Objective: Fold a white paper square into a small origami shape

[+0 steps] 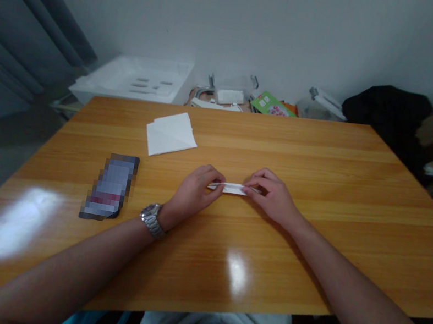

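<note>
A narrow folded strip of white paper point(233, 188) lies level just at the tabletop, in the middle of the head view. My left hand point(197, 189) pinches its left end between thumb and fingers; a metal-band watch point(152, 220) is on that wrist. At the other end, my right hand point(271, 194) is closed on the paper in the same way. The fingertips cover both ends of the strip, and only its middle shows.
White paper sheets point(171, 134) lie on the wooden table point(324, 170) beyond my left hand. A blurred-out phone point(111, 187) is at the left. Behind the far edge are a white plastic tray point(139, 78), a green booklet point(272, 105) and a black cloth-like heap point(388, 111).
</note>
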The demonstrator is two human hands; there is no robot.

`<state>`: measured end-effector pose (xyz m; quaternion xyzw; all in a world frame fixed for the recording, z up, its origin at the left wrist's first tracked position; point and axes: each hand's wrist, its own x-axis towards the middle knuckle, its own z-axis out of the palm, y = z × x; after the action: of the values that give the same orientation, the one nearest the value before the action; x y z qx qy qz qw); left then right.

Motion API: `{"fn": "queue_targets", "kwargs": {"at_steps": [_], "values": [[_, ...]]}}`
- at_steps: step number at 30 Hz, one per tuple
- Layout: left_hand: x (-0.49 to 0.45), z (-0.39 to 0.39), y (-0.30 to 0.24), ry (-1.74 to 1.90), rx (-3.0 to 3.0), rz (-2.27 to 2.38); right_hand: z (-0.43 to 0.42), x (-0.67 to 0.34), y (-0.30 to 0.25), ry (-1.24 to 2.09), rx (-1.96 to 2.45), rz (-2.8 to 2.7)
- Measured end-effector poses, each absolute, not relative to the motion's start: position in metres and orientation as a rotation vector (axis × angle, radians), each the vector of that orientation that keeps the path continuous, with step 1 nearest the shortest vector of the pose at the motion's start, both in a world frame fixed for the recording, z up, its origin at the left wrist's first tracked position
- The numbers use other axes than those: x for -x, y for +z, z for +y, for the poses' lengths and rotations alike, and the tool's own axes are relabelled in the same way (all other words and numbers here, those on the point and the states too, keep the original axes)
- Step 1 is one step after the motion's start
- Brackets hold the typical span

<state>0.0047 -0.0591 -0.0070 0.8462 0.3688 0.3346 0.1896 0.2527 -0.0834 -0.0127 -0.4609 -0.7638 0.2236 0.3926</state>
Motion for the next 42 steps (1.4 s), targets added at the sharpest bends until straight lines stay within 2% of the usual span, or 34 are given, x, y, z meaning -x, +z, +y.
{"fn": "queue_targets", "kwargs": {"at_steps": [9,18,26,42], "values": [[-0.006,-0.063,-0.003,0.869,-2.469,0.878,-0.088,-0.242,-0.009,0.559,1.073,-1.994],[-0.003,-0.057,-0.008,0.935,-2.323,1.006,-0.085,-0.251,-0.008,0.59,1.147,-1.89],[-0.002,-0.056,-0.007,0.95,-2.239,1.074,-0.086,-0.251,-0.01,0.815,1.221,-1.752],[-0.003,-0.058,-0.006,0.884,-2.332,1.045,-0.085,-0.251,-0.008,0.726,1.153,-1.854]]}}
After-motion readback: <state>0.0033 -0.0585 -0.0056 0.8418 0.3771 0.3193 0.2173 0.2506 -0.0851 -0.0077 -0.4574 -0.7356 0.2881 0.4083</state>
